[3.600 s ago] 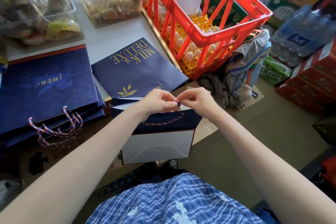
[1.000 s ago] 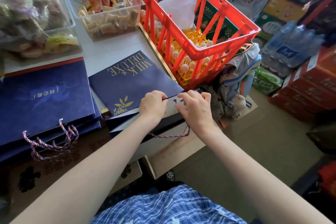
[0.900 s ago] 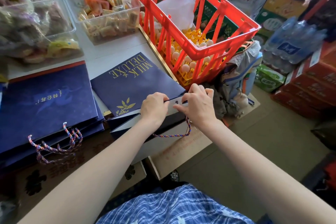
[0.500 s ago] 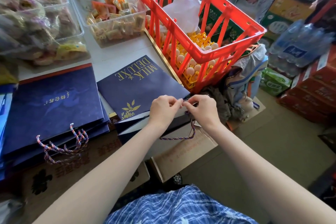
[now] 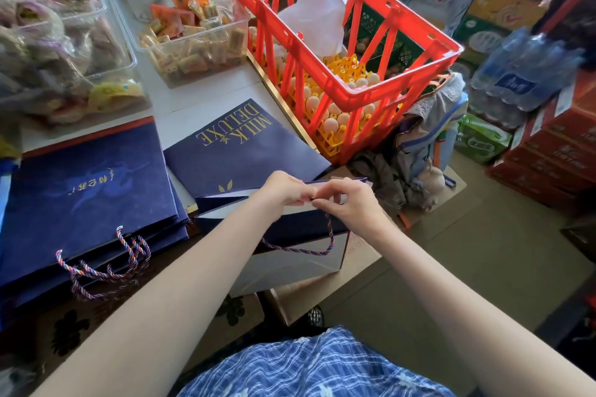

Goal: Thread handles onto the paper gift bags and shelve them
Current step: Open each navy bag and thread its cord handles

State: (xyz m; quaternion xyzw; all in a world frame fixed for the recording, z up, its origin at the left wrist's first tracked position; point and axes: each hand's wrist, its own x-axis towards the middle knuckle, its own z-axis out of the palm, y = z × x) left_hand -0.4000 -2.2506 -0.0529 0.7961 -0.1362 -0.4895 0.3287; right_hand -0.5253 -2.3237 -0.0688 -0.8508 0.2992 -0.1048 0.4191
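Fingers [image 5: 298,195] of the left hand [image 5: 283,190] curl tight and pinch the top rim of the navy paper gift bag [image 5: 290,226] at frame centre; the right hand [image 5: 351,203] meets them there, its thumb and forefinger pinching the end of the twisted cord handle [image 5: 300,250] at the same rim. The cord, braided in red, white and blue, hangs in a slack loop across the bag's matte front. The bag stands open, its glossy white side fold showing, over a brown cardboard box [image 5: 325,293] at the desk's [image 5: 206,97] near edge. Flat navy bags lie left: one lettered "MILK DELUXE" [image 5: 238,151] touching the open bag's far side, and a stack [image 5: 87,190] with cords trailing. A red slatted crate [image 5: 342,51] of eggs stands just beyond, upper centre. Bare floor [image 5: 483,267] opens to the right of the hands.
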